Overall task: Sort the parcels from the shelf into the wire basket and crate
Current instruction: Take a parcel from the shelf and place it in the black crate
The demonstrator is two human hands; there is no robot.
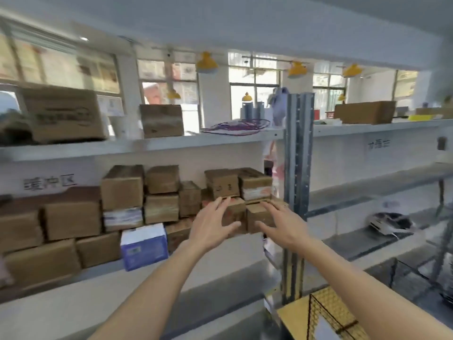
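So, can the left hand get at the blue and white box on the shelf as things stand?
Probably yes. The blue and white box stands at the shelf's front edge with nothing before it, and the left hand is open, just right of it.

Brown cardboard boxes (161,207) sit stacked on the shelf (137,273). A blue and white box (144,246) leans at its front edge.

Shelf (147,273) at frame centre-left loaded with stacked cardboard parcels (122,187); blue-and-white box (144,246) set at front edge. Upper shelf (152,143) occupied by larger cartons (63,114) and purple cable coil (235,127).
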